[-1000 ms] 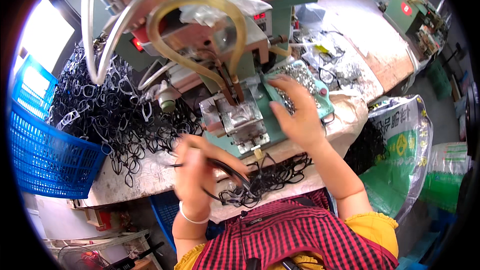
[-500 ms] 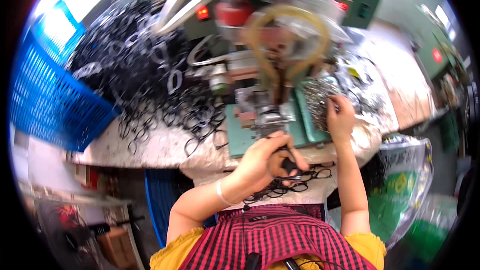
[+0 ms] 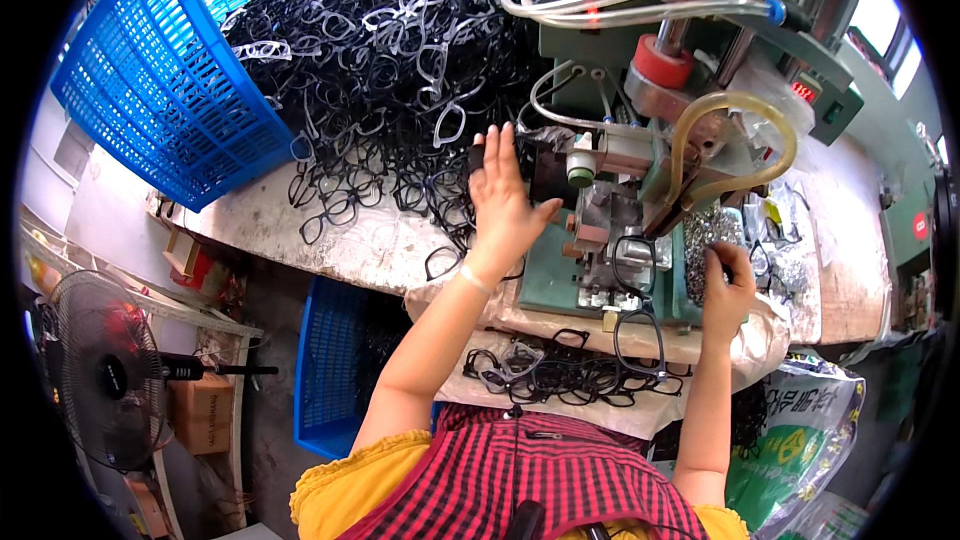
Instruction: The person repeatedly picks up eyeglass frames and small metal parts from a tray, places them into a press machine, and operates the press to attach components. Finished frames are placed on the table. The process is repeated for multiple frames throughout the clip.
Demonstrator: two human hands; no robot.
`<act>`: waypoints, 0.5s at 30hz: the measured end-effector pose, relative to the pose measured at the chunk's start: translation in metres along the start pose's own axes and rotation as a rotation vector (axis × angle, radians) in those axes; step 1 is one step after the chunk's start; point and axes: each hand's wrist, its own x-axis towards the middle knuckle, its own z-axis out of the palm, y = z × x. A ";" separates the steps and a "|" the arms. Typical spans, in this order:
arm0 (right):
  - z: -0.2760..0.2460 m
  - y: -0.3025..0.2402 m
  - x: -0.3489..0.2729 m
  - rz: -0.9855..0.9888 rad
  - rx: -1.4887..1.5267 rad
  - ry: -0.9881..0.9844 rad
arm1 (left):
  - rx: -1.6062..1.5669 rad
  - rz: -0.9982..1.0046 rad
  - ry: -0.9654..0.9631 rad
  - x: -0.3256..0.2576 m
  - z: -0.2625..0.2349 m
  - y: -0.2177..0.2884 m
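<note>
My left hand (image 3: 503,205) reaches up at the edge of a large heap of black eyeglass frames (image 3: 380,70), left of the press. Its fingers are stretched out, the thumb stands apart, and a dark band wraps one finger. One black eyeglass frame (image 3: 640,342) sits at the metal fixture (image 3: 598,285) of the green press, one rim hanging over the front edge. On the right, my right hand (image 3: 730,295) is at the tray of small metal parts (image 3: 712,230). Its fingers are curled together; what they pinch is hidden.
A tilted blue basket (image 3: 170,90) stands left of the heap. Several frames (image 3: 560,370) lie on cloth before my apron. A yellowish hose (image 3: 790,130) loops above the fixture. Below are a blue crate (image 3: 330,370), a fan (image 3: 108,375) and a printed sack (image 3: 790,430).
My left hand has left the black frame it held before the press and moved to the heap, opening. That frame now sits at the fixture. My right hand stays by the tray; the view has shifted.
</note>
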 end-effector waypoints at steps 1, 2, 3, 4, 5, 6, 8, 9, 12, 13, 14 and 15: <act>0.007 -0.005 0.002 0.001 0.015 -0.003 | 0.050 -0.027 -0.051 0.016 0.005 0.002; 0.011 -0.008 0.002 0.005 0.025 -0.013 | 0.101 -0.061 -0.105 0.028 0.007 0.004; 0.014 -0.008 0.002 0.031 0.049 -0.001 | 0.092 -0.004 0.032 0.036 -0.001 0.003; 0.012 -0.005 0.002 0.043 0.062 -0.004 | 0.092 0.055 0.164 0.043 -0.008 0.002; 0.009 -0.003 0.001 0.059 0.073 -0.007 | 0.114 0.085 0.345 0.051 -0.019 -0.002; 0.007 -0.001 -0.003 0.077 0.085 -0.015 | 0.013 0.153 0.519 0.056 -0.036 -0.003; 0.002 0.003 -0.004 0.084 0.079 -0.043 | -0.071 0.070 0.561 0.059 -0.062 -0.010; 0.002 0.003 -0.003 0.095 0.070 -0.056 | -0.205 0.036 0.404 0.060 -0.063 -0.012; 0.015 0.001 0.005 0.148 0.119 -0.071 | -0.810 -0.070 0.034 0.072 -0.042 -0.001; 0.023 0.006 0.008 0.174 0.161 -0.071 | -0.952 -0.168 -0.075 0.074 -0.024 -0.009; 0.027 0.007 0.009 0.206 0.200 -0.065 | -1.094 -0.266 -0.196 0.080 -0.012 -0.012; 0.025 0.003 0.007 0.204 0.185 -0.067 | -0.962 -0.264 -0.241 0.075 -0.009 -0.018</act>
